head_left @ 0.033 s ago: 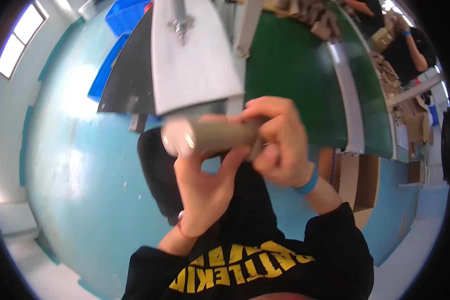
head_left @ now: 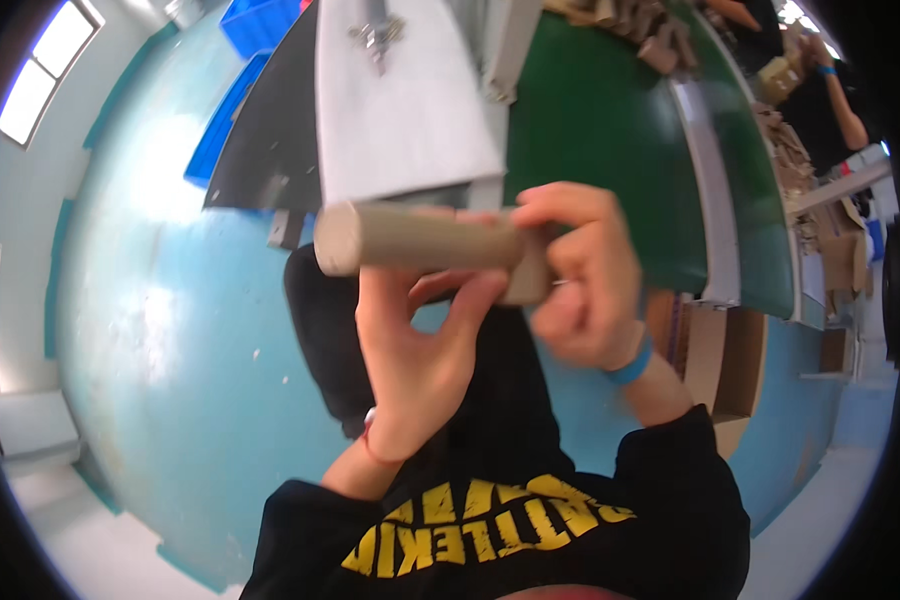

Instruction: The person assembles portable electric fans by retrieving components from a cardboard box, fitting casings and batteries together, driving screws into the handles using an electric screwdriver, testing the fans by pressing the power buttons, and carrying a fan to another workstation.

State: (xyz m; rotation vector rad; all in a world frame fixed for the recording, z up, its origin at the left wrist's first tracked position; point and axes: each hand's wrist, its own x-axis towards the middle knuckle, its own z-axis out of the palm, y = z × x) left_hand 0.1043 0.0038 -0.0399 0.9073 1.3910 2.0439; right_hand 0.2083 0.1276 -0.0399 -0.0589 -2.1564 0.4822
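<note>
A tan cylindrical piece (head_left: 425,240) lies crosswise between my hands above my lap, its smooth round end facing left. At the right it meets a short tan block-like part, partly covered by fingers; its exact kind I cannot make out. My left hand (head_left: 420,335) grips it from below, thumb near the right part and fingers behind the cylinder. Curled around the right end are the fingers of my right hand (head_left: 585,275), slightly blurred, with a blue band at the wrist. Whether a small item sits between those fingertips is hidden.
Ahead lies a white sheet (head_left: 400,130) on a dark surface, under a metal fixture (head_left: 378,35). A green work surface (head_left: 595,150) bears several tan parts (head_left: 660,50) at its far end. Blue bins (head_left: 228,120) stand left, a cardboard box (head_left: 738,365) right; another person's arm (head_left: 843,110) shows far right.
The tan piece looks sharper and lies slightly higher in the picture. My right hand has shifted a little to the right; both hands keep their hold. The surroundings have shifted slightly right.
</note>
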